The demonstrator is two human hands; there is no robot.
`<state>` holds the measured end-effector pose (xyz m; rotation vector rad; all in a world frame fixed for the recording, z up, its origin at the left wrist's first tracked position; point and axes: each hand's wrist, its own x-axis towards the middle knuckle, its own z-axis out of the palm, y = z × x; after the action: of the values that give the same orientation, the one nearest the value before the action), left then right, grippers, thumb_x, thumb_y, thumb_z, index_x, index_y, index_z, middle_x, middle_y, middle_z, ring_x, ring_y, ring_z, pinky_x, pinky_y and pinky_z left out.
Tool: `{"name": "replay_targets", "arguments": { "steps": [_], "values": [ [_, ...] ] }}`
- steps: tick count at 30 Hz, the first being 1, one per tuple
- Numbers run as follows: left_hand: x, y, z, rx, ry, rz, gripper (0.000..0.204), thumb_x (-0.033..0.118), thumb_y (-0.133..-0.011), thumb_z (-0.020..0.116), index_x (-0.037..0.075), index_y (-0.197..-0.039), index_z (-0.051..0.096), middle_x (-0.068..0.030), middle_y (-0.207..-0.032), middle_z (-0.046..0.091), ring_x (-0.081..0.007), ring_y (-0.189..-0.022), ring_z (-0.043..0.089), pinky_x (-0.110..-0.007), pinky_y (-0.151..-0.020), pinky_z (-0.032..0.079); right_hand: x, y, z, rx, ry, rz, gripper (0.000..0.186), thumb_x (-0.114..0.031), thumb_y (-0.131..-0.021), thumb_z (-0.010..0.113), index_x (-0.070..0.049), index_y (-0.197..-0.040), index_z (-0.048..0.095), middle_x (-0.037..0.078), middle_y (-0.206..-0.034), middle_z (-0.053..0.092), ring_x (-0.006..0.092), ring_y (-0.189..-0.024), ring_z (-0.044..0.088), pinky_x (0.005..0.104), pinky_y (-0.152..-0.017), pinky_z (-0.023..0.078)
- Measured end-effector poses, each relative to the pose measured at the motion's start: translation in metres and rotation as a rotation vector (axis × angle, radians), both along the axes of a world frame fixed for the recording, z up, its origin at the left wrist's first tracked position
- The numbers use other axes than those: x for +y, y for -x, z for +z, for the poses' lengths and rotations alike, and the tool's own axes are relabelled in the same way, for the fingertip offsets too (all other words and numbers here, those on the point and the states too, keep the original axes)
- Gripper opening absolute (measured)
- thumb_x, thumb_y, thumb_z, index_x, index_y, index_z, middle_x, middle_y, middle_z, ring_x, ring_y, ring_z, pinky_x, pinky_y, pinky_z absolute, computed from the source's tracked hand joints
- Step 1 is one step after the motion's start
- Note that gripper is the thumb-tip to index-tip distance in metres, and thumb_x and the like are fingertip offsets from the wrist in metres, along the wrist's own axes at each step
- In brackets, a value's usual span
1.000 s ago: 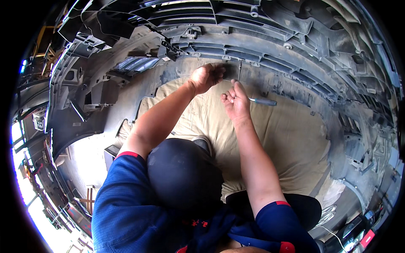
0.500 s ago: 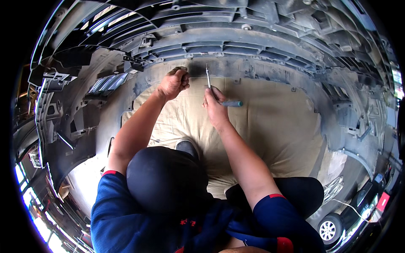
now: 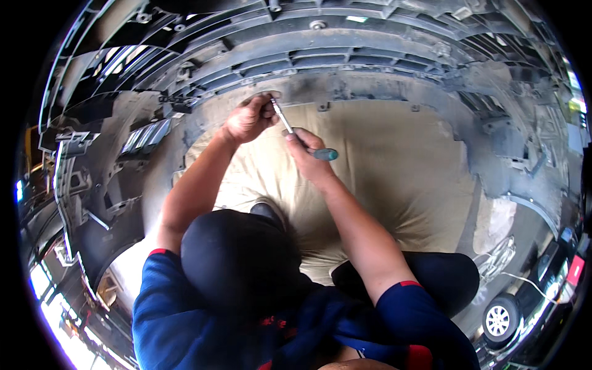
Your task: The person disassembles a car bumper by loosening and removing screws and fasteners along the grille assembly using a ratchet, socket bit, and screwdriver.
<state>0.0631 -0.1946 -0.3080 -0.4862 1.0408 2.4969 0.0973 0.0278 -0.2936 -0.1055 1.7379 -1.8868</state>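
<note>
The inner side of a large dark plastic car bumper (image 3: pixel 364 85) curves around me. At its lip, my left hand (image 3: pixel 250 120) is closed, its fingers pressed together beside the tool's tip. Whether those fingers hold a small part is hidden. My right hand (image 3: pixel 308 157) grips a ratchet (image 3: pixel 325 154) with a grey and teal handle. From it a long silver extension bar (image 3: pixel 283 116) slants up and left to the left fingertips. Under both hands a beige cloth (image 3: pixel 394 166) is spread, and my shoe (image 3: pixel 267 213) rests on it.
Ribbed grille slats (image 3: pixel 320 57) and brackets line the far side. Curved bumper ends rise at left and right. A bundle of pale cable (image 3: pixel 498 259) lies at the right, near a vehicle wheel (image 3: pixel 499 319) and a red object (image 3: pixel 575 270).
My right hand has swung the bar's tip left to meet the left fingers; the bar was nearly upright and apart. My left hand stays closed at the bumper lip. The view has shifted slightly.
</note>
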Motion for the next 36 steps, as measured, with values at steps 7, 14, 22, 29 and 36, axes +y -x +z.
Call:
{"name": "replay_targets", "arguments": {
  "steps": [7,14,22,29,36],
  "values": [
    [0.005,0.003,0.006,0.003,0.018,-0.077,0.046,0.049,-0.100,0.062,0.007,-0.118,0.058,0.0049,-0.080,0.047,-0.0109,-0.079,0.050,-0.036,-0.089,0.050,0.005,0.003,0.006,-0.041,0.041,0.052,0.023,-0.018,-0.105,0.059,0.000,-0.115,0.069,-0.009,-0.076,0.048,0.0017,-0.067,0.040,0.0221,-0.058,0.034],
    [-0.008,0.001,-0.005,0.081,-0.156,-0.141,0.044,0.045,-0.103,0.061,0.006,-0.123,0.057,0.0025,-0.085,0.053,-0.0122,-0.081,0.055,-0.036,-0.093,0.052,0.002,0.006,0.010,-0.084,0.026,0.036,0.023,-0.020,-0.105,0.060,-0.001,-0.112,0.070,-0.009,-0.073,0.048,0.0021,-0.065,0.040,0.0230,-0.057,0.034],
    [-0.028,-0.013,0.000,0.109,0.336,-0.154,0.048,0.046,-0.101,0.063,0.005,-0.126,0.058,-0.0023,-0.111,0.058,-0.0135,-0.104,0.058,-0.036,-0.098,0.050,-0.007,0.008,0.007,0.256,-0.254,0.092,0.017,-0.019,-0.102,0.062,-0.003,-0.097,0.067,-0.003,-0.066,0.048,0.0067,-0.059,0.044,0.0289,-0.054,0.038],
    [-0.074,-0.025,-0.002,-0.004,0.321,-0.165,0.048,0.045,-0.102,0.062,0.005,-0.128,0.058,-0.0009,-0.103,0.058,-0.0141,-0.094,0.058,-0.037,-0.095,0.051,-0.051,-0.007,0.020,0.398,-0.340,0.163,0.023,-0.023,-0.100,0.063,-0.004,-0.112,0.063,0.005,-0.068,0.054,0.0154,-0.062,0.054,0.0335,-0.060,0.046],
    [-0.083,-0.047,-0.014,-0.213,0.196,0.345,0.035,0.039,-0.101,0.064,0.007,-0.115,0.065,0.0023,-0.077,0.055,-0.0138,-0.069,0.055,-0.035,-0.076,0.055,-0.120,-0.014,-0.007,-0.510,0.308,0.309,0.031,-0.031,-0.102,0.066,-0.009,-0.122,0.060,-0.004,-0.081,0.051,0.0058,-0.071,0.044,0.0270,-0.069,0.044]
  ]
}}
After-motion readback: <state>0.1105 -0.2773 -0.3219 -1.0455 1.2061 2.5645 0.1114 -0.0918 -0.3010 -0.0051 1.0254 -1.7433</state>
